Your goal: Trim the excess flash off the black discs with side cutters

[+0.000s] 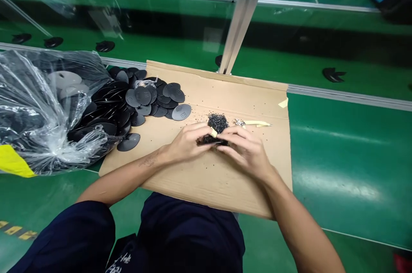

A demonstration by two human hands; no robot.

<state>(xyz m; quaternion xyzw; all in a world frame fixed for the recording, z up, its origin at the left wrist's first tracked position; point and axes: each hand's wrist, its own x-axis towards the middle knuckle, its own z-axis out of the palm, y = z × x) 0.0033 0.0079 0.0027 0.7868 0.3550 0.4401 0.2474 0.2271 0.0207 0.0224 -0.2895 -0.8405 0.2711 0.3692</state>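
1. Hands meet at the middle of the cardboard sheet (206, 178): the left hand (186, 142) and the right hand (246, 148) are together, both closed on one small black disc (209, 139) pinched between the fingertips.
2. Only the disc's dark edge shows between the fingers, so I cannot tell which face is up.
3. Just beyond the hands lies a heap of black trimmings (218, 122); work close to it, so loose bits land on the sheet and not on the green bench (347, 170).
4. A small tool with pale handles (254, 123) rests just right of the heap, within easy reach of the right hand.
5. A steady grip seems wise: let the left hand hold the disc firm while the right picks at its rim.
6. The spread of black discs (151, 97) lies far left, spilling from the clear plastic bag (35, 105); keeping this one apart from that pile should avoid mix-ups.
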